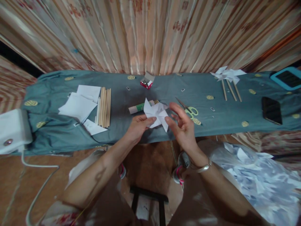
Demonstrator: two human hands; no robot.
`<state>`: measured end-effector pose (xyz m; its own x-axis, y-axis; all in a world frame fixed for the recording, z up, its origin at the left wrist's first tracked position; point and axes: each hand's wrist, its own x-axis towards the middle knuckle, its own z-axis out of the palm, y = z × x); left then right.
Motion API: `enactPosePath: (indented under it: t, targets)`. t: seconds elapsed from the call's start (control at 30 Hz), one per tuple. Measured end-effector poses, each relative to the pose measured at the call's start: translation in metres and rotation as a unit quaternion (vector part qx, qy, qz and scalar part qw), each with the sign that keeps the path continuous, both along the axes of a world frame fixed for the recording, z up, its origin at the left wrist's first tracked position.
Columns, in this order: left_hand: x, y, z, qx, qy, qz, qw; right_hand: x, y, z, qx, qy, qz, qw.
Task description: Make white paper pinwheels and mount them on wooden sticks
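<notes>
A folded white paper pinwheel (pixel 155 113) is held above the front part of the cloth-covered table. My left hand (pixel 139 126) pinches its lower left side, thumb on top. At its right edge is my right hand (pixel 182 125), fingers curved and apart, the thumb tip close to a blade; whether it touches is unclear. Behind the pinwheel lies a green and white glue stick (pixel 138 108), partly covered. Scissors with light green handles (pixel 191 111) rest behind my right hand. Farther back stands a small open red box (pixel 146 83) with small shiny pieces inside.
White paper sheets (pixel 78 105) and wooden sticks (pixel 105 106) lie at the left, near a white device (pixel 14 131). Finished pinwheels (pixel 227 74) on sticks, a dark phone (pixel 271 110) and a blue-framed device (pixel 288 78) are right. A bag of folded papers (pixel 258 179) sits lower right.
</notes>
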<state>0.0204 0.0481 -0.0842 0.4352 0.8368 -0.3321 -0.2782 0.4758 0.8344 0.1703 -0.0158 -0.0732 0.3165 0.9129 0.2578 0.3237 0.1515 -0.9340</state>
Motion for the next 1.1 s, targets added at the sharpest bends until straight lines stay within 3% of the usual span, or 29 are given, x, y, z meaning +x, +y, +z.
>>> enactPosePath:
  t: [0.17, 0.37, 0.63, 0.83, 1.1]
  targets:
    - [0.004, -0.001, -0.004, 0.025, 0.011, 0.004, 1.000, 0.005, 0.010, -0.014, -0.120, 0.259, -0.013, 0.958]
    - [0.008, 0.001, -0.006, 0.040, 0.010, 0.005, 0.999, 0.008, 0.015, -0.012, -0.149, 0.377, -0.080, 0.911]
    - [0.015, 0.002, -0.005, 0.061, 0.038, 0.010, 0.997, 0.002, 0.016, -0.004, -0.154, 0.389, -0.014, 0.908]
    - [0.016, 0.011, -0.007, 0.095, 0.066, 0.015, 0.993, 0.002, 0.022, -0.007, -0.121, 0.361, -0.041, 0.924]
    - [0.018, 0.016, -0.004, 0.086, 0.064, 0.019, 0.994, 0.006, 0.026, -0.007, -0.117, 0.342, -0.041, 0.931]
